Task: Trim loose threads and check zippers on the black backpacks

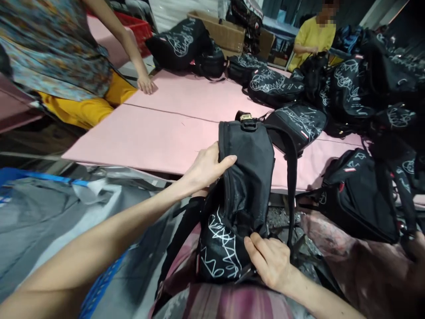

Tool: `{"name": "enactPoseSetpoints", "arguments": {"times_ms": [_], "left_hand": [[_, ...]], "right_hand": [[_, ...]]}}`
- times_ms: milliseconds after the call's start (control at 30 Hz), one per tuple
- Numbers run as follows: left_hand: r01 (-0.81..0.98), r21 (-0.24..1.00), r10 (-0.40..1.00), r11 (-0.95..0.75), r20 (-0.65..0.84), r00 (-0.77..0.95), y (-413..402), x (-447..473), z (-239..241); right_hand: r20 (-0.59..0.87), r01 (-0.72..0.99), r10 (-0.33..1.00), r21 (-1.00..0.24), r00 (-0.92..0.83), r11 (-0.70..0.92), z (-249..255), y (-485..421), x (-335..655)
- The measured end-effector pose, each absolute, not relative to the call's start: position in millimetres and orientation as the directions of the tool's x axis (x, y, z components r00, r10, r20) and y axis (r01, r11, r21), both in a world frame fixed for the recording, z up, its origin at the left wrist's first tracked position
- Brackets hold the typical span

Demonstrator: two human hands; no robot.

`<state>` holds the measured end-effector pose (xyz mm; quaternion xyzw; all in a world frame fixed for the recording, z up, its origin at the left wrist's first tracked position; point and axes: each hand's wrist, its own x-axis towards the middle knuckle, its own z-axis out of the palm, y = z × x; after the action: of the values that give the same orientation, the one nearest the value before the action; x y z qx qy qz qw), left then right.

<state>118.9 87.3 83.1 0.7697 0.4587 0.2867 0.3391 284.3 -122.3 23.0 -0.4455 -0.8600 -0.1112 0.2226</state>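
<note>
- Counter [159,133] w/ pink top fills mid-frame; a seam [172,113] runs across it, left to right.
- Near edge of counter passes just in front of the person, w/ a dark gap below it. Left half of the pink top is open surface, widest betw. near edge and seam.
- Backpack [245,177], black w/ white scribble print, stands upright off the lap. Its top, w/ brass buckle [246,117], leans over the counter's near edge.
- Left hand [209,166] grips the backpack's upper left side: thumb across the front, fingers curled round behind.
- Right hand [270,261] sits low on the backpack, thumb + fingers pinching fabric near the bottom right corner.
- Strap [292,177] hangs down the backpack's right side, betw. it and a second bag [358,195] slumped over the counter edge.
- Right side + far end are crowded: pile of bags [348,84], same print, touching one another, out to the frame's right edge.
- Co-worker's hand [146,83] rests on the counter's far left edge, well apart from the backpack.
- Person in yellow top [314,37] is at the far end, behind the pile.
- Cardboard box [222,29] and red crate [133,24] stand beyond the far edge.
- Grey plastic sheet [49,212] and blue crate [99,283] fill the lower left, beside the left arm.
</note>
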Motion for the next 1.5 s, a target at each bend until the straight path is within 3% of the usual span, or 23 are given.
{"name": "enactPoseSetpoints", "arguments": {"times_ms": [133, 367, 467, 567, 700, 767, 933, 1100, 1267, 1500], "left_hand": [[0.326, 0.874, 0.887, -0.362, 0.215, 0.408, 76.1, 119.2, 79.4], [0.232, 0.873, 0.867, -0.429, 0.325, 0.378, 55.6, 119.8, 122.0], [0.231, 0.784, 0.802, -0.576, 0.488, 0.346, 50.3, 123.1, 158.6], [0.297, 0.618, 0.684, -0.728, 0.682, 0.259, 54.0, 128.0, 175.4], [0.468, 0.461, 0.604, -0.754, 0.767, 0.217, 83.3, 140.1, 145.6], [0.511, 0.446, 0.618, -0.735, 0.751, 0.234, 103.8, 145.6, 120.1], [0.610, 0.500, 0.725, -0.615, 0.663, 0.187, 135.8, 149.1, 82.6], [0.664, 0.364, 0.632, -0.653, 0.745, 0.213, 139.6, 150.8, 79.0], [0.680, 0.314, 0.583, -0.663, 0.786, 0.205, 137.4, 151.9, 76.1], [0.665, 0.222, 0.458, -0.713, 0.866, 0.201, 129.9, 154.1, 74.8]], "right_hand": [[0.486, 0.804, 0.709, -0.022, -0.511, 0.594, 26.9, -130.2, 284.3], [0.582, 0.770, 0.688, -0.156, -0.435, 0.619, 57.8, -121.2, 287.8], [0.658, 0.774, 0.664, -0.191, -0.356, 0.604, 78.9, -100.7, 292.9], [0.775, 0.762, 0.572, -0.192, -0.269, 0.618, 84.9, -68.4, 299.1], [0.740, 0.676, 0.672, -0.475, -0.040, 0.563, 81.7, -22.0, 317.1], [0.727, 0.655, 0.686, -0.517, -0.004, 0.551, 87.8, -6.1, 328.3], [0.822, 0.758, 0.569, -0.378, 0.011, 0.532, 129.9, 26.5, 340.7], [0.823, 0.843, 0.568, -0.294, -0.017, 0.451, 161.2, 67.6, 324.0], [0.821, 0.878, 0.571, -0.270, -0.004, 0.395, 173.7, 88.6, 314.0], [0.675, 0.970, 0.736, -0.210, 0.053, 0.123, 215.3, 109.0, 326.0]]}}
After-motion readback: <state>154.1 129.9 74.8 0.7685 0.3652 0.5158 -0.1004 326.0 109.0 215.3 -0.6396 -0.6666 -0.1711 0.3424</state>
